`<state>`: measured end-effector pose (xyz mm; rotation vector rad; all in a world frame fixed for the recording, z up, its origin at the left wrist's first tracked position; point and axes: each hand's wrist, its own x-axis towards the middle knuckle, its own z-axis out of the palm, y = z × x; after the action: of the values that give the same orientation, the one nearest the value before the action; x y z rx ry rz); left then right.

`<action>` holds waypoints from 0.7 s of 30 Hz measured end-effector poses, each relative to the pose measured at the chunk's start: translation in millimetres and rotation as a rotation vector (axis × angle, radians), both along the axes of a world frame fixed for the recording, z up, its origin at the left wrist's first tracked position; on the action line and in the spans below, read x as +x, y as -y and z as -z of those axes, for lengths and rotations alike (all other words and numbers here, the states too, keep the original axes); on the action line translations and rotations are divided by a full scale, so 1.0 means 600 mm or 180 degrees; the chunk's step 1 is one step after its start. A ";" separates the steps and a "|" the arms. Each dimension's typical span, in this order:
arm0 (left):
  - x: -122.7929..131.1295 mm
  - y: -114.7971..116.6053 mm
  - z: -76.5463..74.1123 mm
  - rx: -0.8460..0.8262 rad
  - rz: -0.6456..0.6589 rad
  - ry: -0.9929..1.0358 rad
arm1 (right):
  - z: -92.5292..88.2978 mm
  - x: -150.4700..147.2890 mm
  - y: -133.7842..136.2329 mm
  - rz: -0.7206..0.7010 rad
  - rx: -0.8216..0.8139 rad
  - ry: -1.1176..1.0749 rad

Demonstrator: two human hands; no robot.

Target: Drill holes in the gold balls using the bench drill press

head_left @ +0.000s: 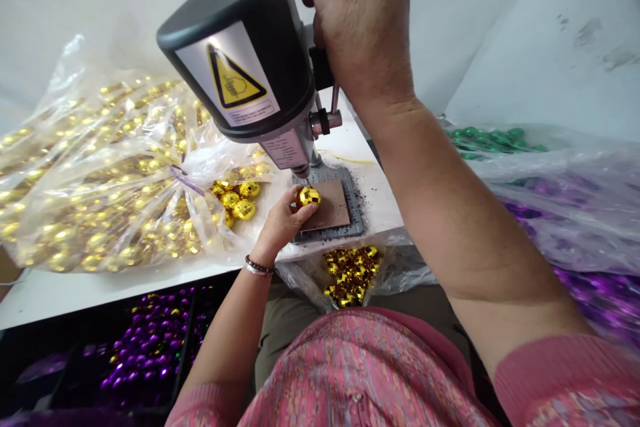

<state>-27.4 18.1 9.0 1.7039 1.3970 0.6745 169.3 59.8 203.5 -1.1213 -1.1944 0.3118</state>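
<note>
A gold faceted ball (309,197) is pinched between the thumb and fingers of my left hand (281,225). It rests over a brown board (333,207) on the grey base plate (356,220) of a small drill press (250,47). The chuck and thin bit (302,173) point down at the ball's top; whether the bit touches it I cannot tell. Raised beside the drill head, my right hand (367,30) is closed around the feed lever (335,99), its grip mostly hidden.
Left of the press, gold balls (244,208) spill from a large tied plastic bag (115,193). Below the table edge hangs a bag of gold balls (353,273). Purple balls (145,340) lie in a dark bin. Bags with green balls (493,139) and purple balls (600,293) stand right.
</note>
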 end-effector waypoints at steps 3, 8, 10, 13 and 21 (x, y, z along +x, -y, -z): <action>0.009 -0.004 -0.009 0.0088 0.0111 -0.0334 | 0.000 0.000 0.005 0.0023 -0.0017 0.0056; 0.032 -0.008 -0.024 0.0229 0.0093 -0.0530 | 0.000 0.000 0.006 -0.0108 0.0097 -0.0088; 0.038 -0.008 -0.027 0.0100 0.0127 -0.0447 | 0.001 0.001 0.004 -0.0146 0.0106 -0.0122; 0.041 -0.005 -0.027 -0.0125 0.0119 -0.0326 | 0.004 0.004 0.003 -0.0181 0.0173 -0.0122; 0.036 -0.006 -0.007 0.0075 0.0126 -0.0088 | 0.043 0.003 0.067 -0.0666 0.1041 -0.0052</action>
<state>-5.6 21.8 13.3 1.7609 1.3757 0.6498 171.3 19.8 178.0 -0.7114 -1.2972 0.2721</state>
